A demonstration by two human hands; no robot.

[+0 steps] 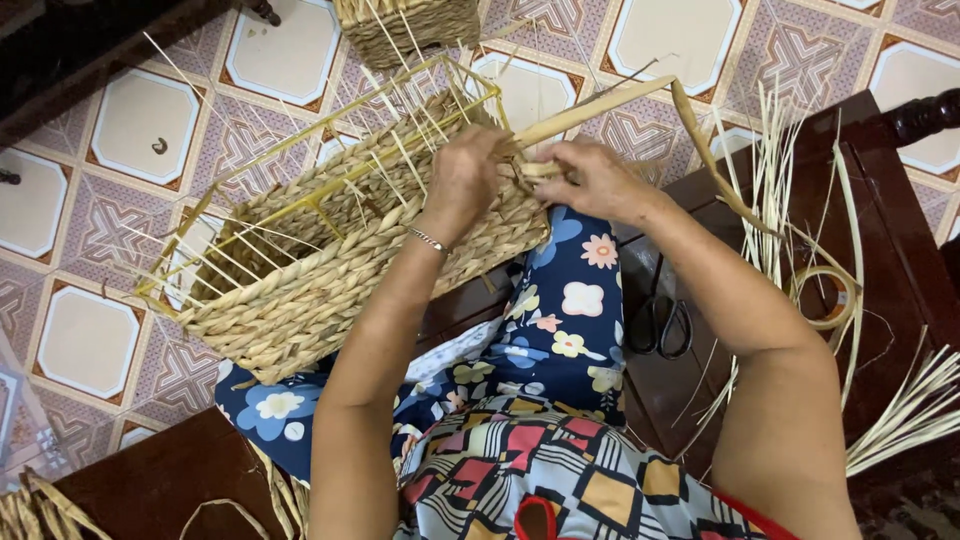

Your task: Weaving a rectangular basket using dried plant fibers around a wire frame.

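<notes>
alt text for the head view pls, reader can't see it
Both hands, left and right, pinch a straw strand at the rim of a half-woven basket on a yellow wire frame, resting on the person's lap. Scissors and loose straw lie on a dark wooden bench.

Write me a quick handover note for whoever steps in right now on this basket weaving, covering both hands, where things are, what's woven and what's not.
Left hand: pressed on the rim of the half-woven basket, fingers closed over the weave.
Right hand: pinching the flat working strand where it meets the rim.
The basket lies tilted on the lap, built on a yellow wire frame.
Done: the lower walls are woven.
Left: the upper frame and its thin upright stakes are bare.
Nearby: black scissors and loose pale strips on the dark wooden bench; another woven basket on the tiled floor.
</notes>
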